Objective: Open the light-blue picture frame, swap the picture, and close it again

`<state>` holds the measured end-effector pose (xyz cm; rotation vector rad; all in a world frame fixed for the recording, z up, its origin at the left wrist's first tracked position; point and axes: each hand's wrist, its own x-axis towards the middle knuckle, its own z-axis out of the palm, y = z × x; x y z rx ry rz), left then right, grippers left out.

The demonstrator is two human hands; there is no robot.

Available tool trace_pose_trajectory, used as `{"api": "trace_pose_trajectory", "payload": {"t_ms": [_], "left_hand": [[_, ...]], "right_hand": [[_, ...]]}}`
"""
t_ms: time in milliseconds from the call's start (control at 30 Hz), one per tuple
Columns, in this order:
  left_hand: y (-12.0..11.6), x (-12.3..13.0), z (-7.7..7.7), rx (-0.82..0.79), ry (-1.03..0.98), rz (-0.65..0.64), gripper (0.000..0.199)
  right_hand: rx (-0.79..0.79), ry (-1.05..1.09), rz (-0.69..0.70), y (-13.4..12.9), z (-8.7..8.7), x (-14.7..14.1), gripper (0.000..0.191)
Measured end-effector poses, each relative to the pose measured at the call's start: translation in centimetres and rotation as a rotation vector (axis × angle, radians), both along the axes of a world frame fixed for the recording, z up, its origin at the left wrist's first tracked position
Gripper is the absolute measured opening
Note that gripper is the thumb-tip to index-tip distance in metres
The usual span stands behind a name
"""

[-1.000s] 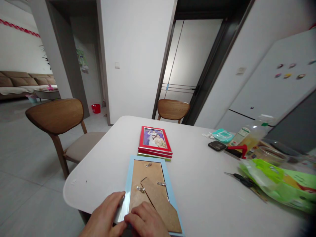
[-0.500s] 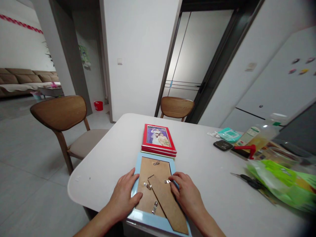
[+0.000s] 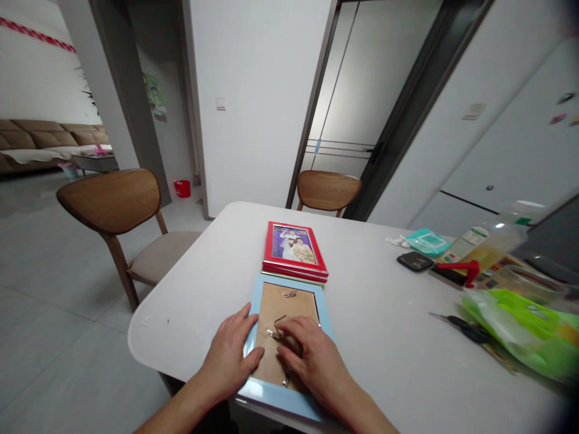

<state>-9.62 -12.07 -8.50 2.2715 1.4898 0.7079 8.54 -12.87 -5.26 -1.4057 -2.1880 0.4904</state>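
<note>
Step in hand, prob.: working the back of the blue photo frame (image 3: pixel 289 337), which lies face-down at lower centre of the frame, on the near edge of the white worktop (image 3: pixel 384 325). Left hand (image 3: pixel 230 355) lies flat on the frame's left border, fingers spread, steadying it. Right hand (image 3: pixel 312 358) covers the brown backing board (image 3: pixel 283 310), fingers (image 3: pixel 284 330) curled w/ tips at a small metal clip (image 3: pixel 272 333); whether they pinch it, can't tell. Next move likely needs the tips to turn that clip while the left holds firm. Red frame (image 3: pixel 295 252) touches the far edge.
</note>
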Motion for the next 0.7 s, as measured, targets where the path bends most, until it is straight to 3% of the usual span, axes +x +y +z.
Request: {"api": "trace_pose_trajectory", "payload": {"t_ms": [100, 167, 367, 700], "left_hand": [[0.0, 0.0, -0.1, 0.015, 0.000, -0.007, 0.048], [0.0, 0.0, -0.2, 0.033, 0.004, -0.010, 0.047], [0.1, 0.0, -0.2, 0.025, 0.030, -0.017, 0.047], [-0.2, 0.5, -0.3, 0.036, 0.087, 0.007, 0.051]], "right_hand": [[-0.061, -0.044, 0.172, -0.8, 0.5, 1.4, 0.023], [-0.058, -0.085, 0.212, -1.2, 0.4, 1.8, 0.017], [-0.016, -0.113, 0.156, -1.3, -0.6, 1.4, 0.007], [0.037, -0.166, 0.068, -2.3, -1.2, 1.0, 0.008]]}}
